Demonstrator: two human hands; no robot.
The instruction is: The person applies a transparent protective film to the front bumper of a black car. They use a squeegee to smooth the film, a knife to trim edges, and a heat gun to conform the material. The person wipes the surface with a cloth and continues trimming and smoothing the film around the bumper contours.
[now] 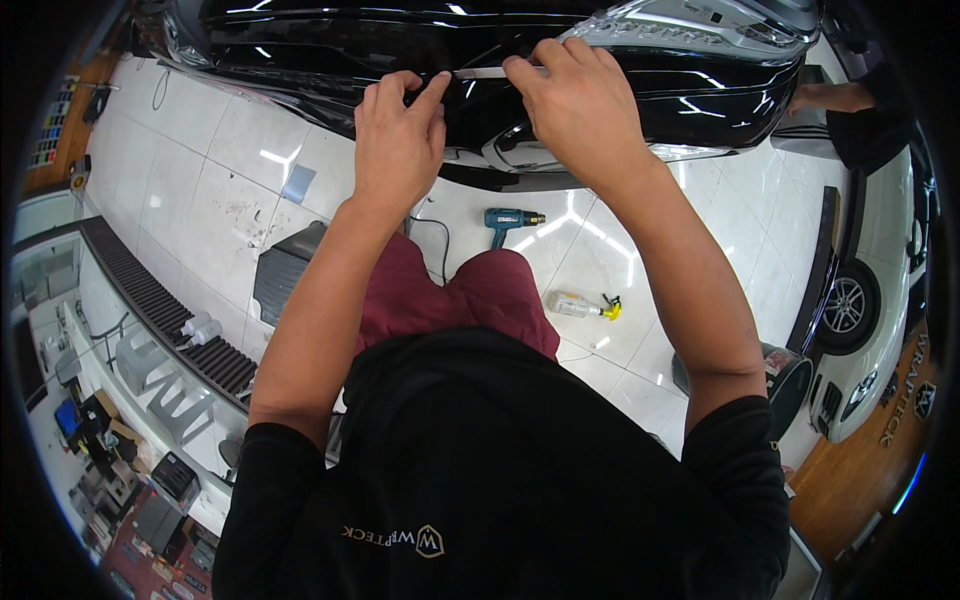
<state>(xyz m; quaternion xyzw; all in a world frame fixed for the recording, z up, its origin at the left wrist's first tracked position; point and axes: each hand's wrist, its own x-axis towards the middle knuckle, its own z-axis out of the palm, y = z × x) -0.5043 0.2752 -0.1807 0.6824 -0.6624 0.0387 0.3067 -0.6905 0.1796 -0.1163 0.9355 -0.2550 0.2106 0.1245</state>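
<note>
Both my hands are raised at the black front end of a car (300,75), close to its glossy panels. A thin pale strip (484,73) stretches between them across the black surface. My left hand (400,135) has bent fingers, with its fingertips at the strip's left end. My right hand (580,100) is closed, its thumb and finger pinching the strip's right end. Whether the strip lies on the panel or stands off it, I cannot make out. A clear headlight (690,30) lies beyond my right hand.
On the tiled floor lie a teal heat gun (512,222) with a black cord and a spray bottle (585,305) with a yellow head. A dark grey stool or box (285,270) stands left of my legs. Another person's hand (830,97) is at right, near a white car (880,300).
</note>
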